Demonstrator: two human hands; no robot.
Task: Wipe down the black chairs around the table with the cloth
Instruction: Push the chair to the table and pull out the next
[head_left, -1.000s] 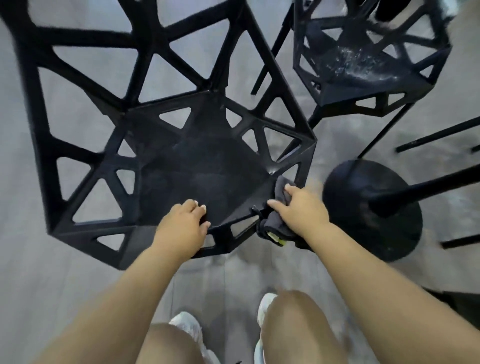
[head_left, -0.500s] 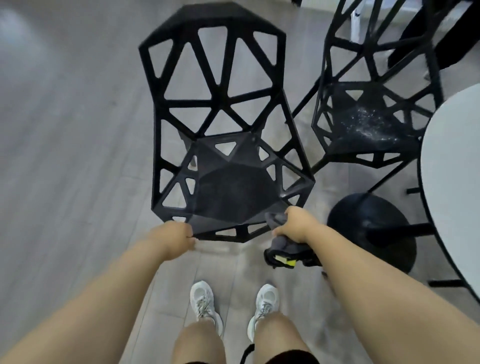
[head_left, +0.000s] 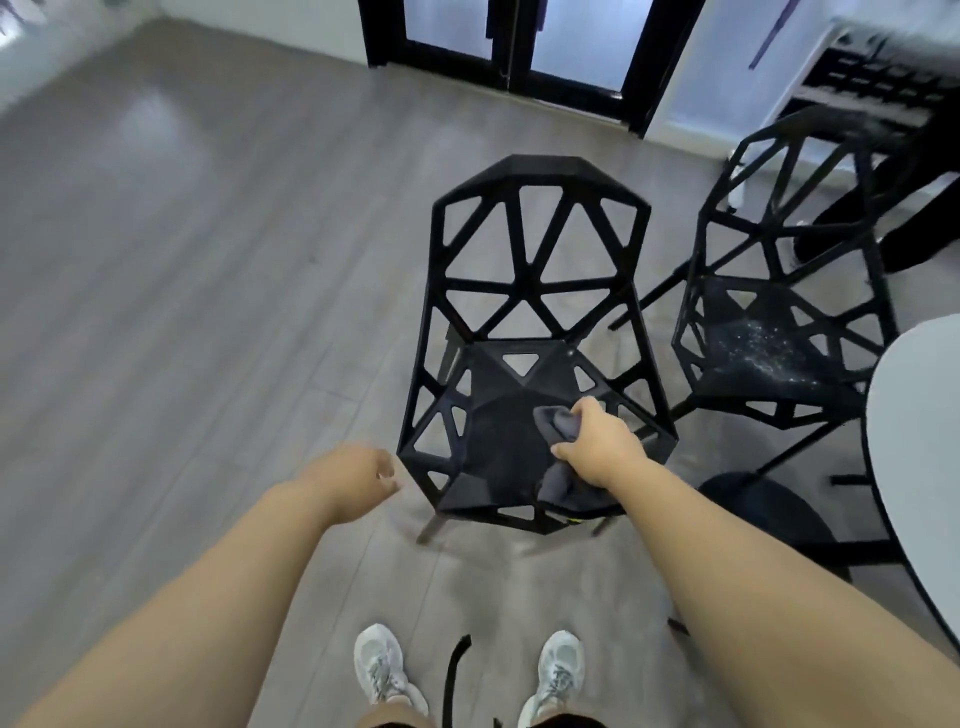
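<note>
Cloth (head_left: 556, 422) has moved off the front right edge onto the middle of the seat of the near chair (head_left: 524, 283), gripped in the right hand (head_left: 602, 447); the left hand (head_left: 358, 470) has let go of the front edge and hangs loose, empty, off the front left corner. Seat wiping looks begun; the next chair (head_left: 753, 348) by the table (head_left: 914, 441) shows dust

You wear pale grey-white lace-up trainers, a left shoe (head_left: 382, 670) and a right shoe (head_left: 558, 670), on the near side of the black chair (head_left: 540, 169). A thin black strap (head_left: 453, 675) hangs between them. Farther from the chair, a dark hem (head_left: 569, 722) shows. Your left forearm (head_left: 234, 587) and right forearm (head_left: 753, 561) are bare.
</note>
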